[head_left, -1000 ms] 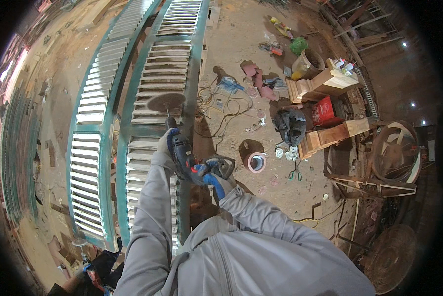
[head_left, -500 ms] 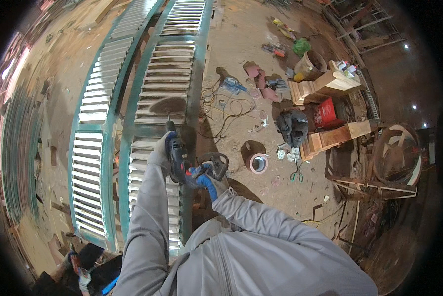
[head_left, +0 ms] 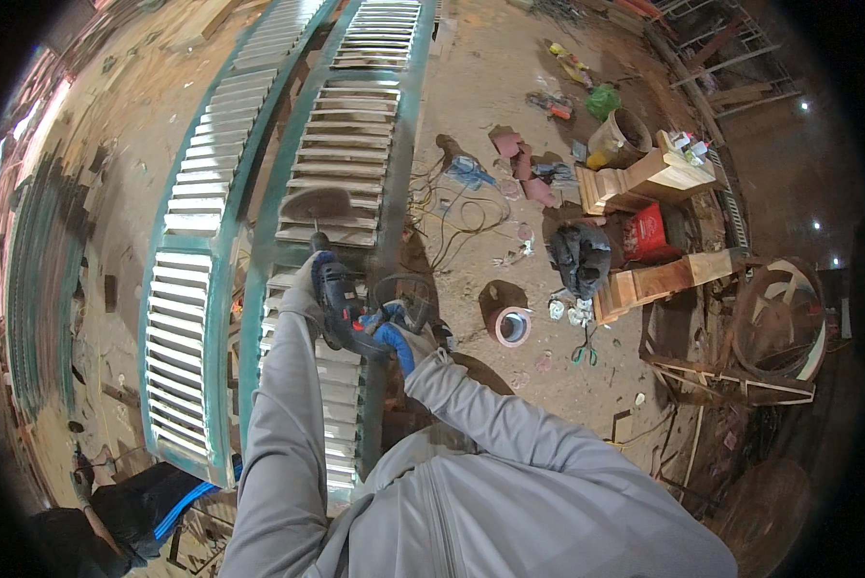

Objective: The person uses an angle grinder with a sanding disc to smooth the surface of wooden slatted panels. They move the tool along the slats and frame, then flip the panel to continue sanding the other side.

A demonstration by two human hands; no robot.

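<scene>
A dark power drill with red and blue parts lies across my two gloved hands. My left hand wraps its front, near the shaft, and my right hand, in a blue and grey glove, grips its rear handle. From the drill's tip a thin shaft runs to a round sanding disc, blurred as if spinning. The disc is over the white slats of a green-framed louvred shutter; whether it touches them I cannot tell. A second louvred shutter lies parallel on the left.
To the right are tangled cords, a blue power tool, a roll of tape, scissors, a bucket and wooden blocks. A stack of long strips stands far left. Another person's arm shows at lower left.
The drill and my hands have shifted slightly left, and the disc sits nearer the shutter's left frame. The view has tilted a little. At lower left the other person's arm has moved.
</scene>
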